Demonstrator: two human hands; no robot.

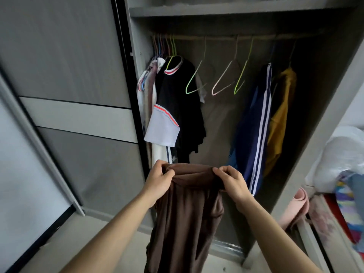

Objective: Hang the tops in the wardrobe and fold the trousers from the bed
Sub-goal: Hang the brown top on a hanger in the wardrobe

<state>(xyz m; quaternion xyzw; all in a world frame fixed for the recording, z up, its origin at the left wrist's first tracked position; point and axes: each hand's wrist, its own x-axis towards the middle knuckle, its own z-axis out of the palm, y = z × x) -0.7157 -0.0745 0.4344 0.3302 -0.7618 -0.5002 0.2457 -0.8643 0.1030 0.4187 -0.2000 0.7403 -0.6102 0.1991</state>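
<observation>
Two bare hands hold brown trousers (187, 209) up by the waistband in front of an open wardrobe (226, 11). The left hand (159, 179) pinches the band's left end, the right hand (233, 182) its right end, fingers curled over the fabric; the legs hang down between the arms. On the rail (216, 37) behind hang a black top (177, 99), three bare hangers (218, 79), a navy striped garment (254, 125) and a mustard top (281, 115). The bed (342, 211) edges in at right.

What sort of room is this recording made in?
Probably a bedroom: open wardrobe with clothes and bare hangers on its rail, a bed at the right; left hand and right hand hold a brown garment.
</observation>
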